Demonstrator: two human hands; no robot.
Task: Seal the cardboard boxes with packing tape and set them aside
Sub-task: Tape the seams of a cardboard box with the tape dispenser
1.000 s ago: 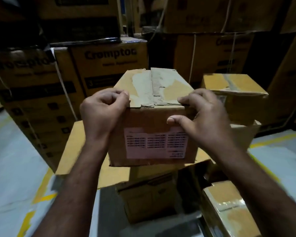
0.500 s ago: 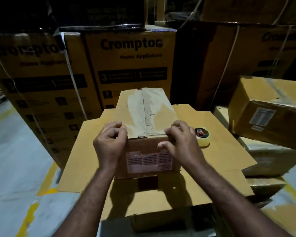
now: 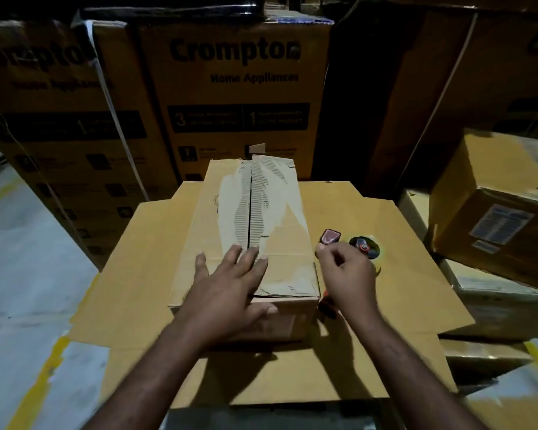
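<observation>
My left hand (image 3: 230,283) is flat on top of the small brown cardboard box (image 3: 271,209), fingers straight and fanned out over the near end of the centre seam, thumb hooked over the front edge, pressing the flaps down. The flaps meet along that seam, and the top is scuffed pale, with torn paper showing the corrugation on both sides of the seam.

My right hand (image 3: 347,274) is just off the box's right side, fingers curled, thumb and forefinger close together right by the red-and-black tape dispenser (image 3: 331,236). Whether I've actually got hold of it, I can't tell: the hand covers most of it. A bit of red shows under my wrist too. The roll of packing tape (image 3: 367,249) sits just beyond my knuckles, lying on the surface.

That surface is a wide flattened sheet of yellow-brown cardboard (image 3: 131,268), and the box stands on the middle of it, long side running away from me.

Behind it — tall brown cartons printed "Crompton Home Appliances" (image 3: 236,88), stacked close together, a white strap (image 3: 112,113) across the left one. To my right, a tilted cardboard box with a white printed label (image 3: 494,193) rests on other boxes. On the left, grey concrete floor (image 3: 19,274) with a worn yellow painted line (image 3: 44,383).
</observation>
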